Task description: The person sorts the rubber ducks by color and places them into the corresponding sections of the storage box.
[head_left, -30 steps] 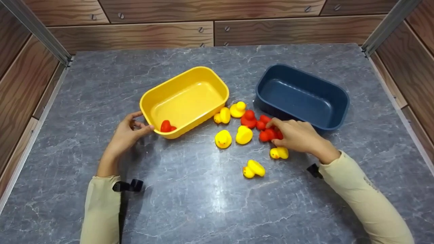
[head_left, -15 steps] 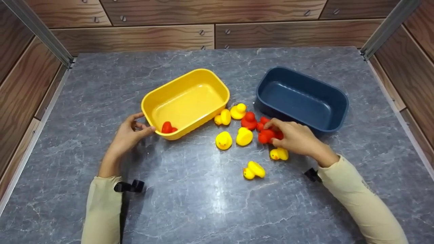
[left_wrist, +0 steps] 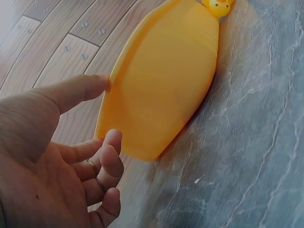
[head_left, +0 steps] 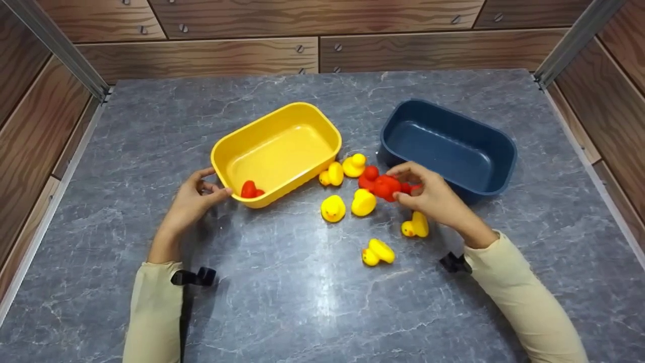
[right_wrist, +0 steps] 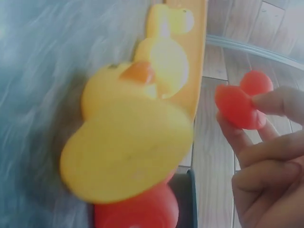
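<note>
My right hand (head_left: 428,194) pinches a red rubber duck (right_wrist: 236,107) between thumb and fingers, lifted just above the other ducks. Behind it sits another red duck (head_left: 370,173), with more red partly hidden by the fingers. My left hand (head_left: 194,199) holds the near left corner of a yellow tub (head_left: 274,156), thumb and index finger on two sides of it. One red duck (head_left: 249,189) lies inside that tub. Several yellow ducks lie between the tubs and nearer me, among them one upright duck (head_left: 333,208) and one tipped duck (head_left: 378,252).
A dark blue tub (head_left: 451,141) with nothing visible inside stands at the back right. Wood-patterned walls (head_left: 196,55) enclose the grey marbled tabletop (head_left: 282,302) at the back and sides.
My right hand has raised the red duck from the cluster and shifted slightly left and away from me. A yellow duck near it has turned a little. The left hand stays on the tub.
</note>
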Demonstrator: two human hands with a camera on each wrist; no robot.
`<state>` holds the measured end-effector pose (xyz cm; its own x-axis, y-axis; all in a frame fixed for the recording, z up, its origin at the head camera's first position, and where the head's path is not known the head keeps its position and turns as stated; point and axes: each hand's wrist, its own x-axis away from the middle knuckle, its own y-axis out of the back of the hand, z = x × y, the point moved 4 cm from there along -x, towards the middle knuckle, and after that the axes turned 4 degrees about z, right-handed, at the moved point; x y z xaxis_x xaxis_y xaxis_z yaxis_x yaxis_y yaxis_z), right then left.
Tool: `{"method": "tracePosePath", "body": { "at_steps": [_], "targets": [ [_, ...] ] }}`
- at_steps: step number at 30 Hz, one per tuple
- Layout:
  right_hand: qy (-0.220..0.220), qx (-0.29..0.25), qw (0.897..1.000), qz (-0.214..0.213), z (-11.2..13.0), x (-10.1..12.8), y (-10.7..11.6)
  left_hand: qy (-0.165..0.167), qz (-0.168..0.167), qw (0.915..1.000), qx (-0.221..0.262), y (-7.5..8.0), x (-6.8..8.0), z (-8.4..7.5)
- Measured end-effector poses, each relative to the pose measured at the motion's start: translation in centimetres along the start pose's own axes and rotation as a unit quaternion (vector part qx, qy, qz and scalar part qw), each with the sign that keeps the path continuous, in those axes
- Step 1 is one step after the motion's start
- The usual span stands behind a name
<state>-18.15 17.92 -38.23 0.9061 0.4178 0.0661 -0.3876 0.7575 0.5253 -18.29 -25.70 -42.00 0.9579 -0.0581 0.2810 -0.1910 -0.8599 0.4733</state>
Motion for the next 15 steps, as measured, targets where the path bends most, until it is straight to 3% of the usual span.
{"method": "tracePosePath", "body": {
  "at_steps": [5,15],
  "targets": [
    [0.007,-0.100,0.995,-0.030,0.8,-0.4,0.2,-0.008,-0.003,1.0000,0.004,-0.1,-0.1,0.1],
    [0.000,-0.254,0.965,-0.059,3.2,-1.9,-0.8,-0.016,-0.003,0.9998,0.008,0.0,-0.1,0.2]
  ]
}}
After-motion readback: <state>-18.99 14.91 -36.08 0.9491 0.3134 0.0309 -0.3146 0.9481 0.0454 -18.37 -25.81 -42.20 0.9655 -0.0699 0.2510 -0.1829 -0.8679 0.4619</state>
